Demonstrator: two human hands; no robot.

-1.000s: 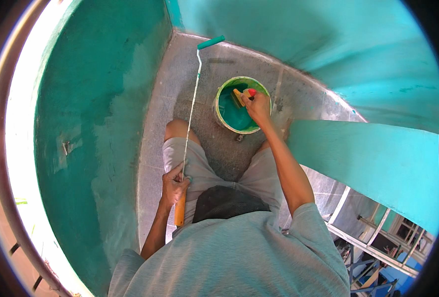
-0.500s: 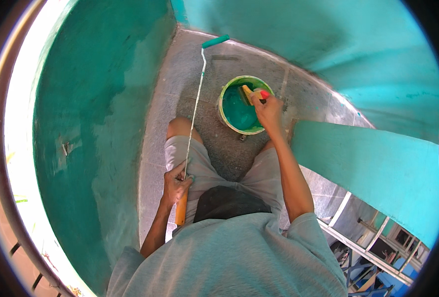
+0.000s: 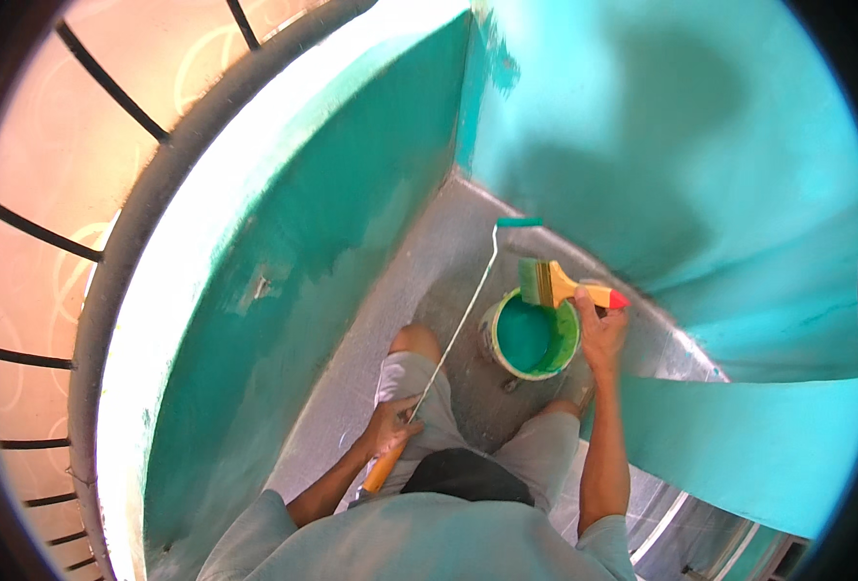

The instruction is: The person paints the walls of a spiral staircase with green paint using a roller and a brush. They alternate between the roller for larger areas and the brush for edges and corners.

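My right hand (image 3: 601,334) grips the yellow, red-tipped handle of a flat paintbrush (image 3: 557,284), raised over the far rim of a paint bucket (image 3: 567,341). Its wide bristles are coated green and point left. Teal-green paint (image 3: 523,334) lies inside the bucket, which stands on the floor beyond my knees. My left hand (image 3: 390,426) is closed around a long paint roller (image 3: 463,327) near the top of its orange handle (image 3: 383,470). The thin pale rod runs up to a teal roller head (image 3: 519,223), left of and beyond the brush.
A low wall (image 3: 284,320), partly darker green, curves along my left, with a dark railing (image 3: 148,223) outside it. Ahead rises a turquoise wall (image 3: 623,126) meeting the grey floor (image 3: 381,320). To my right stands a turquoise ledge (image 3: 739,436).
My right hand has lifted the paintbrush out of the bucket, bristles now showing above the rim. The view has swung, bringing the railing further in. My left hand still holds the roller.
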